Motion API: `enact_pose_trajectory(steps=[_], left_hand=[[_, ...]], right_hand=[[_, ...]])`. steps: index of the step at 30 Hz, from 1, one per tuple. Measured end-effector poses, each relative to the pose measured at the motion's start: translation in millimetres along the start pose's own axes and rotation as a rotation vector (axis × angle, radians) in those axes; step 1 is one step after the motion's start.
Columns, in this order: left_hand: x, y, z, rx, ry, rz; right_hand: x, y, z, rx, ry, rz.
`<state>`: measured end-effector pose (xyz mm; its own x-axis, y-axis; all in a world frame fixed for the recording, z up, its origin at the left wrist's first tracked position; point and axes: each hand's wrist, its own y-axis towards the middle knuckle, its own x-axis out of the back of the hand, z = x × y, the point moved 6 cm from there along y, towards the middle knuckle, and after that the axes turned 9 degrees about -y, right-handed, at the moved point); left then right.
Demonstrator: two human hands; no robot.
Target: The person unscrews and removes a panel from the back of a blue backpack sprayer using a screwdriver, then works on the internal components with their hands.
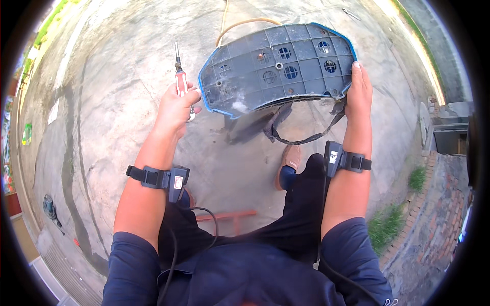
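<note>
A black plastic base [306,51] with a blue rim is tipped up in front of me, its ribbed underside facing me. Round grated vents and screw holes dot that underside. My right hand [359,89] grips its right edge, fingers along the rim. Below hangs a dark strap [306,142] in a loop. My left hand [176,107] is closed round a screwdriver [180,81] with a red and white handle, its shaft pointing up and away. That hand is close beside the base's left edge; whether it touches, I cannot tell.
A tan hose [245,21] curves behind the base. Pliers [351,14] lie on the concrete at the far right. A dark power tool [51,211] rests on the left. Between my legs is a red metal frame [229,216]. Bricks [431,222] and grass [385,227] edge the right.
</note>
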<state>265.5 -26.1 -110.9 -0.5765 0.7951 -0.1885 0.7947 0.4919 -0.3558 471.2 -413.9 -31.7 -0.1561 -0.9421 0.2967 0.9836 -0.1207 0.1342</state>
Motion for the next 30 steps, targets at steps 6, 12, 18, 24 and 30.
enact_pose_trajectory(steps=[6, 12, 18, 24, 30], left_hand=[[-22.7, 5.6, 10.6, 0.017, -0.088, 0.049], [-30.0, 11.3, 9.4, -0.036, -0.1, -0.02], [-29.0, 6.2, 4.9, -0.033, -0.092, -0.066], [-21.9, 0.9, -39.6, -0.177, -0.132, -0.072], [-17.4, -16.9, -65.5, -0.233, -0.076, -0.137]], right_hand=[[15.1, 0.8, -11.6, -0.075, 0.057, 0.011], [28.6, 5.5, -16.0, -0.117, 0.081, -0.035], [29.8, 9.5, -16.8, -0.119, 0.082, -0.033], [32.1, 19.5, -34.0, -0.126, 0.08, 0.066], [17.4, 16.8, -54.0, -0.211, 0.128, 0.172]])
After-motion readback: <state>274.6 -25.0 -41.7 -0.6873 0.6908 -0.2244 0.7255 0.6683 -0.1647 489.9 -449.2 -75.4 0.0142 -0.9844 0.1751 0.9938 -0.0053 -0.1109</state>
